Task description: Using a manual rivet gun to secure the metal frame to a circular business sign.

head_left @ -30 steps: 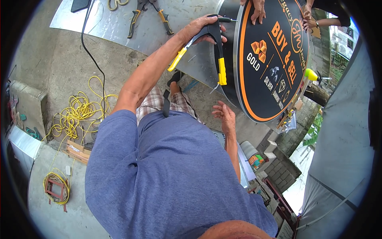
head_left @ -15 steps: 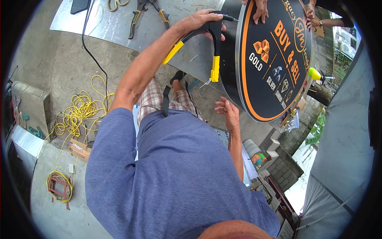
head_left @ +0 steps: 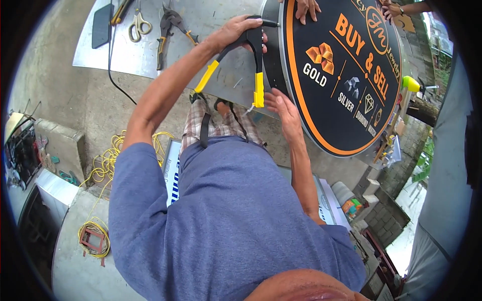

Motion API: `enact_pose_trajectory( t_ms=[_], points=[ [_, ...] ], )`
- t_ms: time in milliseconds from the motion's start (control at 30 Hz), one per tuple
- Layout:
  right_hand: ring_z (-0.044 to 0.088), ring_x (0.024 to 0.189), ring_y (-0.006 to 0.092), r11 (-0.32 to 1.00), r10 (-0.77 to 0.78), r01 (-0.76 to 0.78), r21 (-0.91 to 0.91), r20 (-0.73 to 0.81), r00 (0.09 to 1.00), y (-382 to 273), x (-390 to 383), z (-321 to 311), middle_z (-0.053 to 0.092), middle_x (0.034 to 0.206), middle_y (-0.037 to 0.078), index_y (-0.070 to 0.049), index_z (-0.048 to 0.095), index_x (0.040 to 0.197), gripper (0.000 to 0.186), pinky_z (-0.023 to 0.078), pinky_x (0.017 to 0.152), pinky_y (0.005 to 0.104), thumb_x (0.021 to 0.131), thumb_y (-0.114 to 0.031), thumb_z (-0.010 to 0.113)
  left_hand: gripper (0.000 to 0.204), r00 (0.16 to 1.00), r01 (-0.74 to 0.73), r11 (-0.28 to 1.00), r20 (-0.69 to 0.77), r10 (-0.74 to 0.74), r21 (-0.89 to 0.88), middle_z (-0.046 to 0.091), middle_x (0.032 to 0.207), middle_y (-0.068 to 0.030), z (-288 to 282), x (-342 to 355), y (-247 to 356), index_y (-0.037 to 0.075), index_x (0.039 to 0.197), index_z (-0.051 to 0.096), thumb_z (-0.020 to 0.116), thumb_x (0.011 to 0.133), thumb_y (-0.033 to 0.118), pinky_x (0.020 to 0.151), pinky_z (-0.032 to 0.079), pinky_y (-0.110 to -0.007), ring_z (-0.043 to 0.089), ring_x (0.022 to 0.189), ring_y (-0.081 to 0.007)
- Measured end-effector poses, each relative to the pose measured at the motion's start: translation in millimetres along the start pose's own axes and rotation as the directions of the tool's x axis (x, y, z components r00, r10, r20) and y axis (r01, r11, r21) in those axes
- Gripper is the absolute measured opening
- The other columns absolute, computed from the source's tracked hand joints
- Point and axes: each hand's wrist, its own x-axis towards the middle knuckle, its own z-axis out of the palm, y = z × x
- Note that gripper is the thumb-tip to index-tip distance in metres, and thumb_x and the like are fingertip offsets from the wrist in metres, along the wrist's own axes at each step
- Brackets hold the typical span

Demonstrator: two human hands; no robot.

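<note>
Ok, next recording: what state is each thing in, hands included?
Black hand tool with yellow grips: handles spread apart.
Left hand: closed around that tool.
Right hand: open, fingers extended.
Round black sign with orange border: face visible, another person's hand at its edge.
Black-and-yellow metal snips: handles spread.
Cream-handled metal scissors: blade opening unclear.
Yellow cable: loosely looped.

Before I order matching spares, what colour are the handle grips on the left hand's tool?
Yellow handle grips, clearest in the head view.
</note>
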Motion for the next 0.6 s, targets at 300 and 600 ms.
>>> enact_pose_trajectory(
  t_ms=[300, 600],
  points=[
    [0.041, 0.051, 0.0038, 0.899, 0.050, -0.065, 0.433, 0.046, 0.998, -17.1, 32.7, 56.6, 0.049, 0.070, -0.002, 0.002, 0.057, 0.111, 0.030, 0.033, 0.042, 0.0202, 0.101, -0.027, 0.059, 0.048, 0.998, 0.022, 0.991, 0.069, -0.013, -0.135, 0.068, 0.114, -0.0243, 5.1, 1.9, 5.6, -0.003, 0.129, 0.050, 0.053, 0.103, 0.037, 0.063, 0.063, -0.031, 0.074, 0.091, -0.0349],
    [0.034, 0.051, 0.0006, 0.875, 0.057, -0.014, 0.484, -0.074, 0.996, -27.3, 24.5, 54.7, 0.044, 0.067, -0.007, -0.007, 0.059, 0.095, 0.020, 0.024, 0.042, 0.0190, 0.097, -0.025, 0.067, 0.088, 0.897, 0.338, 0.778, 0.432, -0.095, -0.530, 0.036, 0.152, -0.0319, 26.1, -54.2, -19.8, -0.009, 0.147, 0.035, 0.052, 0.095, 0.060, 0.118, 0.030, -0.053, 0.036, 0.143, -0.0444]
  ],
)
